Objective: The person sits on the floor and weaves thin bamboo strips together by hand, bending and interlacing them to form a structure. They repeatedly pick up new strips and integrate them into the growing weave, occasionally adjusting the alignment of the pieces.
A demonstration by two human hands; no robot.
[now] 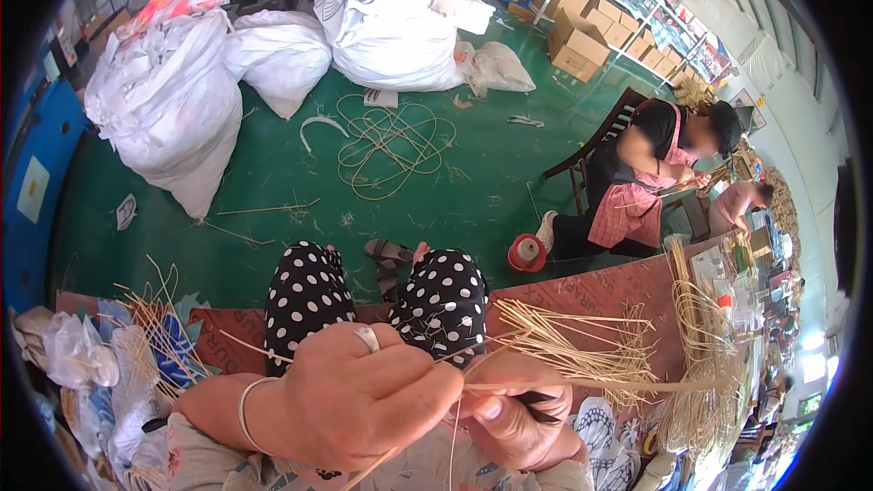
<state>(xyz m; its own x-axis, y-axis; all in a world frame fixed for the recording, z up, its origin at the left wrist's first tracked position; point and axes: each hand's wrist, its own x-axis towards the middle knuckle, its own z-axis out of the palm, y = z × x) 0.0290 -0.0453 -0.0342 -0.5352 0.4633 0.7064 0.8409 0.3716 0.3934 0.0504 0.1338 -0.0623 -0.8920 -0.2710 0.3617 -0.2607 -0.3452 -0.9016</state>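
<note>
In front of my lap, my left hand (364,391) is closed, its fingertips pinching a pale cane strip (637,386). A ring and a bracelet are on that hand and wrist. Right beside it, my right hand (518,414) grips the same strip between thumb and fingers. One end of the strip juts out far to the right. More thin strands stick out around both hands, upward and down across my clothes; where they cross is partly hidden by the fingers. Just beyond my right hand, a bundle of cut cane sticks (573,341) lies on a reddish board (637,286).
Looped cane strands (705,373) hang at the right. Plastic bags (86,355) and loose strands are at the left. A cane coil (391,150) and white sacks (173,100) lie on the green floor. A seated co-worker (637,164) handles strands, near a red tub (526,254).
</note>
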